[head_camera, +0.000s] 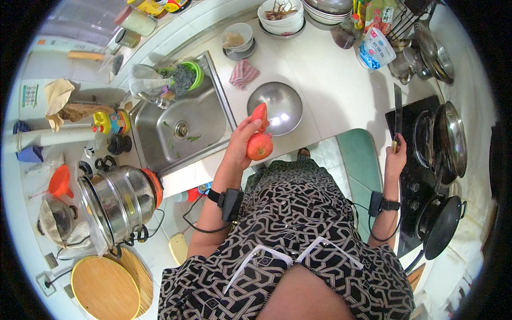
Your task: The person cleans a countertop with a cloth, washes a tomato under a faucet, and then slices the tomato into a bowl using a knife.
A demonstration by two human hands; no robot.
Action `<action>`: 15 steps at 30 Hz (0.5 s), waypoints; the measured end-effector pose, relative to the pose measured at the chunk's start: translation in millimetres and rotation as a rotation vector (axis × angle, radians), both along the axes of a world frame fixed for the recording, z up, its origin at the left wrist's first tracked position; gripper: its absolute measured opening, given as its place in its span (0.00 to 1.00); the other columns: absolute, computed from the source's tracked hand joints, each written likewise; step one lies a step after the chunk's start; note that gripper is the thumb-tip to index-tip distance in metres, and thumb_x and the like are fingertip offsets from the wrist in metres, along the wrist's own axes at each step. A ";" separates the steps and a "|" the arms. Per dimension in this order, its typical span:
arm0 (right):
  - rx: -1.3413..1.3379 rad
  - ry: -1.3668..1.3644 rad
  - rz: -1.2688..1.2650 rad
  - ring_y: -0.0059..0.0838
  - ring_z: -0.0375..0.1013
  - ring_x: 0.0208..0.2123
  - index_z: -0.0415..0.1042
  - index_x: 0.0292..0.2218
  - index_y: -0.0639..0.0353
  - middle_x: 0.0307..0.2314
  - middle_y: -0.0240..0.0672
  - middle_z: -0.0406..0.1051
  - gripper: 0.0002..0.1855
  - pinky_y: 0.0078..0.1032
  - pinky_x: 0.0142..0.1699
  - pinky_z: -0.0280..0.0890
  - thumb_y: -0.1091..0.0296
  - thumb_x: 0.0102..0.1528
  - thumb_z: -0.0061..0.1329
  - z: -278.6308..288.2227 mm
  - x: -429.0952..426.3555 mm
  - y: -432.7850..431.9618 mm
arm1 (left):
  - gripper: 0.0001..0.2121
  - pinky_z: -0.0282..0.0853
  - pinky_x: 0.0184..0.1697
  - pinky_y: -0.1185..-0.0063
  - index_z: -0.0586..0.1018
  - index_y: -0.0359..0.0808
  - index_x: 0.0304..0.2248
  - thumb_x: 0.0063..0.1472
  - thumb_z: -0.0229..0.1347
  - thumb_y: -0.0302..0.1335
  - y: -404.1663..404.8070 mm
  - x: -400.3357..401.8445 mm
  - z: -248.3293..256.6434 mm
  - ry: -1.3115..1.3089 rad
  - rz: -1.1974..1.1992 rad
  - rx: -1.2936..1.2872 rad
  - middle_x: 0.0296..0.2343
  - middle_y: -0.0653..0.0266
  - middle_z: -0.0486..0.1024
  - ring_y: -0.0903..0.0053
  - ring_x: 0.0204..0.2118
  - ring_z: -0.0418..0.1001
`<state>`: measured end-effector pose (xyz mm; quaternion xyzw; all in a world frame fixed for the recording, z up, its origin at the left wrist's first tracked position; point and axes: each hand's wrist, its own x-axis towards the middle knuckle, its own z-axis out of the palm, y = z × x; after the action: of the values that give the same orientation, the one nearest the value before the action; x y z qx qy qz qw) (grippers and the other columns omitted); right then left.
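My left hand (237,147) is closed around two pieces of tomato over the counter's front edge. The lower one, a rounded tomato (261,148), shows its stem end. Above it a cut tomato piece (260,113) has its flesh exposed, and it overlaps the near-left rim of a steel mixing bowl (286,105) in the view. No contents show in the visible part of the bowl. Off to the right, my right hand (395,160) grips the handle of a kitchen knife (398,108). Its blade points away from me, by the left edge of the black cooktop (406,232).
Left of the bowl is a steel sink (216,120) with green scraps inside. A striped cloth (243,74), stacked small bowls (238,38) and a salt pouch (374,50) stand farther back. Pans, including a black wok (443,228), occupy the cooktop. A steamer pot (120,204) stands left.
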<state>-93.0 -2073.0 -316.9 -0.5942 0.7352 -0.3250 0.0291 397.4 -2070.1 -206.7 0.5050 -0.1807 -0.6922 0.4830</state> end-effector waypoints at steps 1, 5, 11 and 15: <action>-0.032 -0.068 0.018 0.23 0.68 0.28 0.66 0.52 0.57 0.28 0.30 0.69 0.26 0.22 0.34 0.64 0.73 0.50 0.49 11.9 16.3 7.7 | 0.27 0.73 0.38 0.75 0.65 0.30 0.52 0.59 0.54 0.38 -0.2 -0.6 1.8 -0.028 0.004 0.001 0.41 0.54 0.73 0.71 0.35 0.75; 0.119 -0.499 0.038 0.12 0.63 0.23 0.70 0.48 0.59 0.21 0.24 0.66 0.20 0.13 0.24 0.61 0.69 0.53 0.54 43.3 88.8 29.4 | 0.26 0.73 0.38 0.77 0.66 0.26 0.51 0.59 0.55 0.37 -6.7 -1.3 -6.0 -0.063 -0.057 0.010 0.40 0.54 0.74 0.72 0.34 0.75; 0.090 -0.360 0.593 0.31 0.77 0.31 0.74 0.44 0.55 0.35 0.38 0.77 0.16 0.26 0.36 0.71 0.75 0.53 0.50 113.5 208.6 5.3 | 0.24 0.73 0.38 0.76 0.68 0.26 0.48 0.59 0.54 0.37 -15.6 -0.2 -10.5 -0.068 -0.122 0.009 0.38 0.54 0.74 0.70 0.34 0.75; 0.117 -0.298 0.707 0.34 0.76 0.27 0.75 0.43 0.53 0.29 0.40 0.76 0.14 0.26 0.32 0.70 0.71 0.53 0.51 122.0 250.9 -5.8 | 0.22 0.73 0.39 0.77 0.69 0.28 0.48 0.61 0.53 0.37 -16.1 7.6 -16.6 -0.087 -0.145 0.080 0.39 0.56 0.74 0.72 0.36 0.76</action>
<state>157.9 -2078.8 -195.0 -0.7547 0.4900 -0.3350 0.2795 405.0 -2086.2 -223.2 0.5390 -0.2095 -0.7094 0.4029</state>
